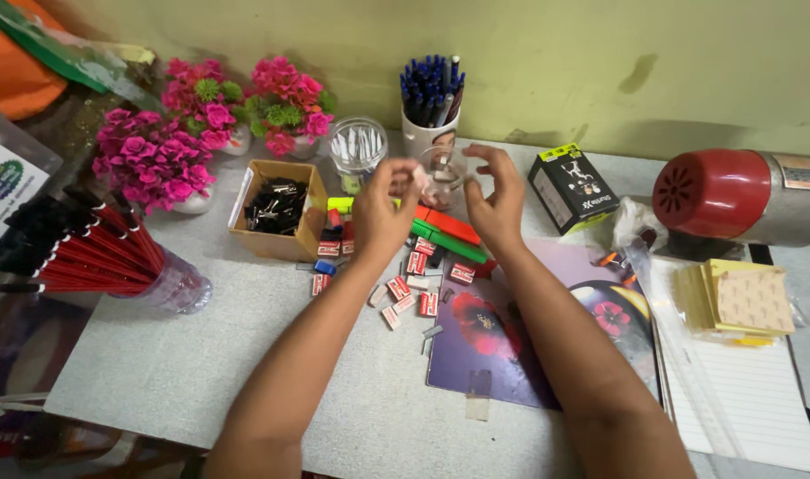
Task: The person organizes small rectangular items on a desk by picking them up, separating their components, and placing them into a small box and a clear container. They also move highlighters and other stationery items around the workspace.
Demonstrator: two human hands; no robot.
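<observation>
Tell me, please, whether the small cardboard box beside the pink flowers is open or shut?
Open: the cardboard box has no lid on, and black binder clips show heaped inside it.
</observation>
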